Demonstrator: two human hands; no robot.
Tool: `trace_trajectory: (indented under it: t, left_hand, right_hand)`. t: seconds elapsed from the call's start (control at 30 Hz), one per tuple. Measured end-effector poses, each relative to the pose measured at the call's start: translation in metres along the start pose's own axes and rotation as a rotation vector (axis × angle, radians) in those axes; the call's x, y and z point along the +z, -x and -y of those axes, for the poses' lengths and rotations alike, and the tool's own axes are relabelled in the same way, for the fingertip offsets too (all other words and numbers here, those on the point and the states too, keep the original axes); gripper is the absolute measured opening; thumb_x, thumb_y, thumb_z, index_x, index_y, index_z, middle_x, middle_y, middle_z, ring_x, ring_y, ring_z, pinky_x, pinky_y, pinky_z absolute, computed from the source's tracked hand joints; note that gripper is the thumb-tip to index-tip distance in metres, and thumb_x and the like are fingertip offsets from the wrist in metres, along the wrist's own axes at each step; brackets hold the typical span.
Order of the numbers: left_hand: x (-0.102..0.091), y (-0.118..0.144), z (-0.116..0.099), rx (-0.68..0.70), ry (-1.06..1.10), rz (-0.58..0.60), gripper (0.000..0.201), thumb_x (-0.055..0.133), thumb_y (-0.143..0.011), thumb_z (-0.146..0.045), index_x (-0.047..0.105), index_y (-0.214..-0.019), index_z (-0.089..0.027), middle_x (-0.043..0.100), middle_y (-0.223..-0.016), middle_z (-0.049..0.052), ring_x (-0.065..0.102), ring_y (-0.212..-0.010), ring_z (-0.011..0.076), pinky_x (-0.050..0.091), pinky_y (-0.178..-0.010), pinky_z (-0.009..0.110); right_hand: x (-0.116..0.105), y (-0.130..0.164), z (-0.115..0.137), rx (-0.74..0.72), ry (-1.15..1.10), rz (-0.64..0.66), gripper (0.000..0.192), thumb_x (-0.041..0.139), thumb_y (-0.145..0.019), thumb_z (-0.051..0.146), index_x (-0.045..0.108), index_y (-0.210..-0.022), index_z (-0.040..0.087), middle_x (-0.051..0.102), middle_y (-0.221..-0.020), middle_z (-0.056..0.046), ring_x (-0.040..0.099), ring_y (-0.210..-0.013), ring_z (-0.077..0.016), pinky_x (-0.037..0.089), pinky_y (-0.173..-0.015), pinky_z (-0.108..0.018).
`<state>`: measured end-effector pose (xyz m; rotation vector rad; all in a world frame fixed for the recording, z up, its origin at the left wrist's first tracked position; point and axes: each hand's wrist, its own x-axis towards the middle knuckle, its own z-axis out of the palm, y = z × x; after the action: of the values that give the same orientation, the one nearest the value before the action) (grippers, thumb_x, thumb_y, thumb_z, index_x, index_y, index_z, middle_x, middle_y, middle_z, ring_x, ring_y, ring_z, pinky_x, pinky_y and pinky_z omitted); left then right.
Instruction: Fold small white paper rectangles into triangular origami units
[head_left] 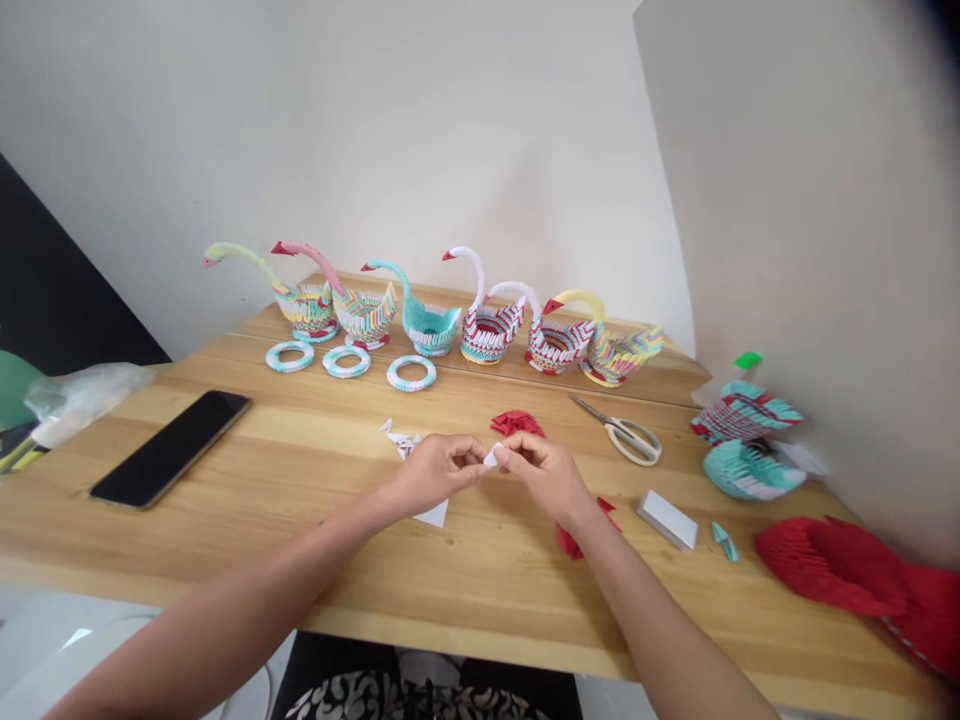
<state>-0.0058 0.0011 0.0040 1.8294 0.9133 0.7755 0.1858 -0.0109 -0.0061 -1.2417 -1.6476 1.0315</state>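
- Left hand (435,468) and right hand (541,470) are meeting over the middle of the wooden surface (300,540), fingertips pinching a small white paper piece (492,457) between them.
- Both grips are closing together on that paper piece; it is sitting just above the surface, held by both hands at once.
- White paper scraps (401,437) are lying just behind the left hand; another white sheet (435,514) is peeking out under the left wrist.
- Red folded pieces (517,423) are lying just beyond the hands; more red bits (570,541) are showing under the right wrist.
- Scissors (626,435) are lying to the right of the hands, a white paper stack (667,519) nearer the right forearm.
- Black phone (171,447) is lying flat, well apart on the left.
- Row of paper swans (487,325) is standing along the far edge, three paper rings (349,361) in front of the left ones.
- Red folded mass (840,565) and teal-and-red pieces (746,440) are sitting at the right edge.
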Motion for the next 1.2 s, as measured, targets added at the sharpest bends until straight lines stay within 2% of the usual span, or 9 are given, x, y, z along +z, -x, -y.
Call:
trace_trajectory:
  t: [0.13,0.27,0.43,0.67,0.83,0.97,1.07,1.2]
  left_hand:
    - [0.001,0.001,0.001,0.044,0.066,0.016,0.013,0.057,-0.08,-0.024,0.067,-0.081,-0.017,0.067,-0.079,0.002,0.059,-0.075,0.0147,0.042,-0.07,0.023]
    - [0.002,0.001,0.003,0.041,0.123,-0.017,0.014,0.059,-0.08,-0.026,0.069,-0.083,-0.017,0.069,-0.08,0.002,0.059,-0.074,0.0147,0.043,-0.068,0.022]
    - [0.004,0.002,0.004,0.023,0.12,-0.058,0.016,0.06,-0.079,-0.028,0.07,-0.08,-0.016,0.068,-0.073,0.002,0.059,-0.068,0.0143,0.043,-0.064,0.022]
    - [0.006,0.001,0.0,0.009,0.158,-0.026,0.018,0.056,-0.081,-0.027,0.067,-0.075,-0.014,0.064,-0.066,0.0,0.056,-0.064,0.0119,0.043,-0.063,0.022]
    - [0.006,0.002,-0.003,0.0,0.109,-0.055,0.024,0.056,-0.082,-0.03,0.062,-0.067,-0.013,0.06,-0.06,-0.001,0.053,-0.059,0.0098,0.04,-0.061,0.021]
    - [0.006,0.003,-0.002,0.001,0.061,-0.034,0.025,0.055,-0.084,-0.032,0.06,-0.068,-0.014,0.059,-0.057,-0.002,0.052,-0.056,0.0097,0.039,-0.058,0.021]
    - [0.007,0.003,0.002,0.122,-0.123,-0.113,0.022,0.055,-0.086,-0.031,0.062,-0.072,-0.015,0.063,-0.063,0.0,0.055,-0.059,0.0116,0.039,-0.057,0.022]
    - [0.007,0.005,0.007,0.536,-0.565,-0.321,0.016,0.055,-0.087,-0.026,0.062,-0.077,-0.016,0.066,-0.073,0.003,0.056,-0.07,0.0149,0.038,-0.066,0.027]
  right_hand:
    - [-0.002,0.002,0.003,0.011,-0.066,-0.017,0.021,0.061,-0.08,0.039,0.063,-0.072,0.019,0.059,-0.066,0.001,0.053,-0.064,-0.0135,0.04,-0.061,-0.025]
    - [-0.001,0.004,0.006,0.016,-0.083,-0.025,0.022,0.061,-0.081,0.039,0.063,-0.073,0.019,0.061,-0.066,0.001,0.054,-0.064,-0.0135,0.041,-0.062,-0.025]
    - [0.002,0.004,0.009,0.029,-0.093,-0.034,0.024,0.061,-0.08,0.041,0.061,-0.071,0.018,0.061,-0.065,0.0,0.055,-0.063,-0.0135,0.042,-0.061,-0.026]
    - [0.006,0.006,0.011,-0.024,-0.016,-0.078,0.025,0.059,-0.081,0.04,0.059,-0.07,0.017,0.058,-0.064,0.001,0.052,-0.06,-0.0126,0.04,-0.057,-0.024]
    - [0.009,0.008,0.008,-0.044,0.017,-0.081,0.025,0.059,-0.081,0.039,0.06,-0.07,0.017,0.055,-0.061,0.002,0.048,-0.056,-0.0109,0.037,-0.054,-0.023]
    - [0.009,0.008,0.011,-0.05,0.022,-0.082,0.025,0.058,-0.082,0.037,0.059,-0.066,0.017,0.054,-0.06,0.003,0.046,-0.055,-0.0103,0.035,-0.053,-0.022]
    - [0.006,0.008,0.014,-0.017,-0.027,-0.1,0.027,0.058,-0.082,0.037,0.057,-0.063,0.017,0.054,-0.058,0.003,0.047,-0.055,-0.0104,0.036,-0.054,-0.023]
    - [0.004,0.006,0.017,0.038,-0.18,-0.088,0.03,0.06,-0.081,0.037,0.053,-0.059,0.018,0.054,-0.053,0.003,0.048,-0.053,-0.0106,0.039,-0.057,-0.024]
